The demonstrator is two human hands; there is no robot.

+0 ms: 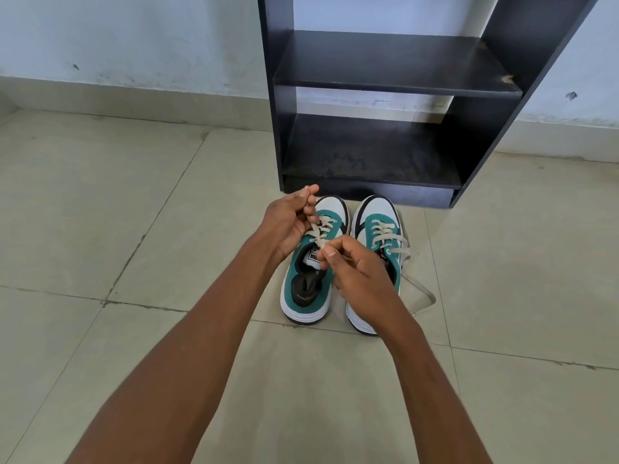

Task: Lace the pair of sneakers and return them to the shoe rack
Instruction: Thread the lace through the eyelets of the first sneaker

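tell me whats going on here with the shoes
A person is lacing a pair of green and white sneakers on the tiled floor. Both hands work the left sneaker: the left hand and right hand each pinch its lace. The right sneaker is laced, its ends lying loose. The dark shoe rack behind them has bare shelves.

Tiled floor (100,229), scuffed, perhaps pale-blue wall (134,38)

Two sneakers side by side on the floor (134,229), toes toward the shoe rack (385,128) just behind them. Left sneaker (311,296) under both hands; right sneaker (378,229) beside it, its lace (423,293) trailing rightward onto the floor. Rack against the wall (134,38).
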